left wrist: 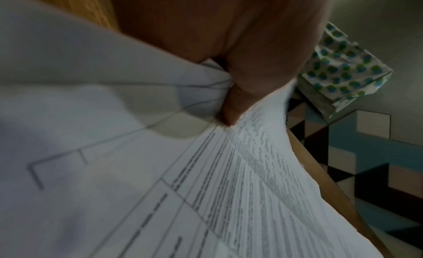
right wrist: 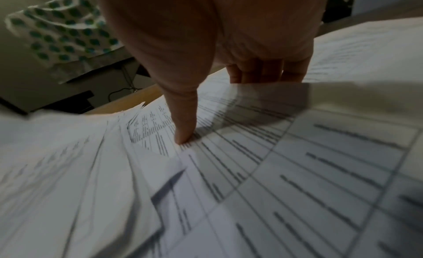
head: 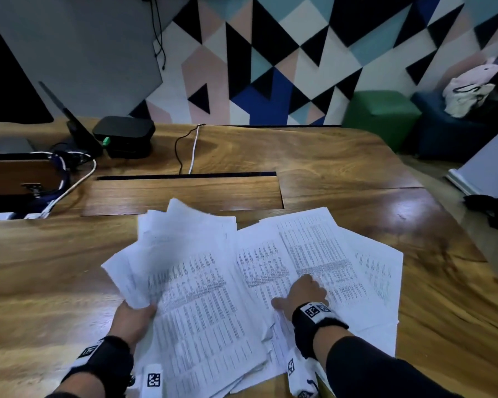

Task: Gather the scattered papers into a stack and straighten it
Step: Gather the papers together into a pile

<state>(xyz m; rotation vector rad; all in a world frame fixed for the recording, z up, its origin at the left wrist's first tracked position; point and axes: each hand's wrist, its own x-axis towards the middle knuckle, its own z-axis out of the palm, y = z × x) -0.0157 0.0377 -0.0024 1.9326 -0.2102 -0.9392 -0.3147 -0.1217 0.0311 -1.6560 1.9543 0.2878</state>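
Papers (head: 213,297) are lying fanned, edges misaligned, on desk (head: 357,173); left hand (head: 134,318) is pinching several sheets, right hand (head: 304,294) is pressing flat, thumb (right wrist: 183,135) extended.

desk (head: 342,173): wood, strong grain, glossy varnish with glare patches at right of frame. papers (head: 207,297): thin matt white paper, printed tables, limp and curling at edges. black box (head: 122,136) upper left: smooth matt plastic. Wrist straps (head: 316,326): black cloth.
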